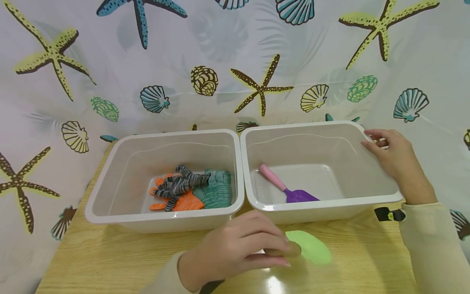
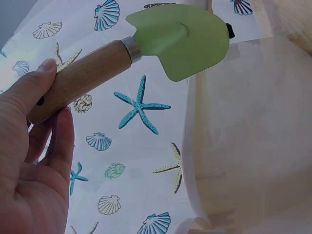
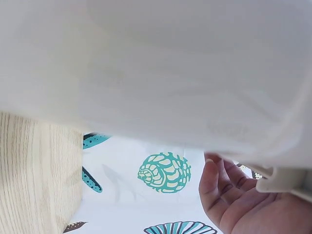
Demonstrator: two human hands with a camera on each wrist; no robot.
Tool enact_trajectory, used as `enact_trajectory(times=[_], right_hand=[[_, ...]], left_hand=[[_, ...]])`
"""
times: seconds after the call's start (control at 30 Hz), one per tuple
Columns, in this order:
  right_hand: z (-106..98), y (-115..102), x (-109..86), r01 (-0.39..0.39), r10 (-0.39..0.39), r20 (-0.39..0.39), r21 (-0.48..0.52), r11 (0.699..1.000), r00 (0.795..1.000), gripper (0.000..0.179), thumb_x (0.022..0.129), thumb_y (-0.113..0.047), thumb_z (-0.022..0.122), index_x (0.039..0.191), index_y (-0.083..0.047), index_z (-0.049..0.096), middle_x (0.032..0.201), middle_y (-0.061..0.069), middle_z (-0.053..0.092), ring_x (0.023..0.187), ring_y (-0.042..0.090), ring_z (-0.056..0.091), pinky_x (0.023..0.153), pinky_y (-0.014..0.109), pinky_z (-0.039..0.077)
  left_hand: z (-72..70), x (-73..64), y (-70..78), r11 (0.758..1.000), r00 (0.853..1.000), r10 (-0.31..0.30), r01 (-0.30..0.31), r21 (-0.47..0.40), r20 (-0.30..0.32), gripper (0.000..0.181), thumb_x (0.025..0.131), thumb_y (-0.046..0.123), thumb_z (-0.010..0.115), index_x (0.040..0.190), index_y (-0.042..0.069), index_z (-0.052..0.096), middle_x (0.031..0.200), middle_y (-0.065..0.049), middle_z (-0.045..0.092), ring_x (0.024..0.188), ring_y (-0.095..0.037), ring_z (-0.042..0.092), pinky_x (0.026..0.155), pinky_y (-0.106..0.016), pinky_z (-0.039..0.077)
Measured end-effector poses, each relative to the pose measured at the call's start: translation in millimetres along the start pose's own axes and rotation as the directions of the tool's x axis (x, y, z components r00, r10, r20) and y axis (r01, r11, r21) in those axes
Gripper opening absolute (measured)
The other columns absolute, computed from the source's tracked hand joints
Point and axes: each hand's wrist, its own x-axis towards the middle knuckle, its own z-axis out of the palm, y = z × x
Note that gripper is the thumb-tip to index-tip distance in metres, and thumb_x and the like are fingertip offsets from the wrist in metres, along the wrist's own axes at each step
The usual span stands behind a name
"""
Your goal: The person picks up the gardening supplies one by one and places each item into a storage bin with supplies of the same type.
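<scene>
My left hand (image 1: 238, 247) pinches the wooden handle of a hand trowel (image 1: 312, 248) in front of the two tubs. In the left wrist view the trowel (image 2: 192, 41) shows a light green blade, a metal collar and a brown handle held between thumb and fingers. At the far right corner, my right hand (image 1: 398, 161) grips the rim of the right white plastic tub (image 1: 315, 206). Inside that tub lies a small shovel (image 1: 299, 195) with a pink handle and purple blade. The right wrist view shows the right hand (image 3: 253, 204) beneath the tub's rim.
The left white plastic tub (image 1: 110, 218) holds a grey striped glove (image 1: 180, 183), an orange glove (image 1: 189, 201) and a teal knitted piece (image 1: 218, 190). Both tubs stand side by side on a wooden table (image 1: 92, 261). A cloth with starfish and shells (image 1: 176, 61) hangs behind.
</scene>
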Motion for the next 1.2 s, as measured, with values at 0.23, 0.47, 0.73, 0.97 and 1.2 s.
enact_trajectory(times=[0.23, 0.47, 0.73, 0.97, 1.2], right_hand=[[0, 0, 0.0, -0.004, 0.004, 0.006, 0.011, 1.000, 1.000, 0.056, 0.086, -0.046, 0.048, 0.128, -0.008, 0.046, 0.115, 0.019, 0.042, 0.097, 0.034, 0.043, 0.065, 0.045, 0.043], [0, 0, 0.6, 0.005, -0.005, 0.001, 0.011, 1.000, 1.000, 0.055, 0.086, -0.046, 0.048, 0.127, -0.007, 0.046, 0.115, 0.019, 0.043, 0.097, 0.035, 0.044, 0.066, 0.045, 0.042], [0, 0, 0.1, -0.019, 0.018, 0.010, 0.013, 1.000, 1.000, 0.056, 0.086, -0.046, 0.047, 0.127, -0.009, 0.046, 0.116, 0.019, 0.042, 0.096, 0.035, 0.043, 0.067, 0.047, 0.045], [1, 2, -0.1, -0.031, 0.031, 0.009, 0.010, 0.999, 0.999, 0.056, 0.086, -0.047, 0.047, 0.128, -0.009, 0.046, 0.116, 0.019, 0.041, 0.096, 0.035, 0.044, 0.067, 0.048, 0.046], [1, 1, -0.5, -0.027, 0.027, 0.005, 0.013, 1.000, 1.000, 0.056, 0.086, -0.046, 0.048, 0.128, -0.009, 0.045, 0.115, 0.019, 0.041, 0.095, 0.035, 0.044, 0.065, 0.047, 0.046]], left_hand=[[-15.3, 8.7, 0.4, 1.000, 0.993, 0.022, -0.022, 0.000, -0.113, 0.024, 0.070, 0.015, 0.075, 0.088, 0.004, 0.066, 0.091, -0.003, 0.061, 0.089, -0.012, 0.055, 0.080, -0.018, 0.042], [-23.5, 15.0, -3.5, 0.998, 0.964, 0.053, -0.044, 0.042, -0.261, 0.024, 0.067, 0.012, 0.076, 0.083, 0.000, 0.063, 0.085, -0.008, 0.060, 0.080, -0.016, 0.057, 0.073, -0.019, 0.045], [-19.0, 8.7, -12.7, 0.996, 0.947, -0.041, 0.064, 0.060, -0.319, 0.021, 0.068, 0.009, 0.075, 0.083, -0.001, 0.063, 0.086, -0.008, 0.059, 0.079, -0.017, 0.056, 0.072, -0.018, 0.045], [-12.4, -2.8, -20.4, 0.983, 0.949, -0.137, 0.166, 0.080, -0.286, 0.022, 0.072, 0.009, 0.072, 0.090, 0.001, 0.063, 0.091, -0.006, 0.059, 0.084, -0.016, 0.054, 0.074, -0.020, 0.044], [-2.1, -5.9, -25.4, 0.970, 0.965, -0.147, 0.184, 0.158, -0.218, 0.021, 0.075, 0.011, 0.069, 0.094, 0.003, 0.065, 0.094, -0.001, 0.059, 0.085, -0.013, 0.053, 0.077, -0.018, 0.042]])
